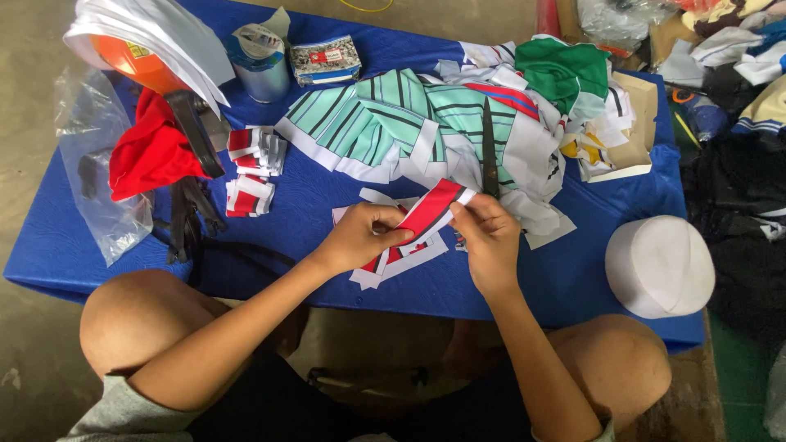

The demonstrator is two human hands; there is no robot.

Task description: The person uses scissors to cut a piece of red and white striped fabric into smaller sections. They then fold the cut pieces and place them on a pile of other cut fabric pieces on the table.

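Head view: left hand [360,237] and right hand [490,237] each pinch one red-and-white strip [432,209]; two folded stacks [255,151] lie far left.

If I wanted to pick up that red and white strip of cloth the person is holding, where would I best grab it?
Probably at its free upper end. The red and white strip slants up to the right, its lower part pinched by the left hand and its right edge by the right hand, which also holds dark scissors. Come from above, pinching across its flat width.
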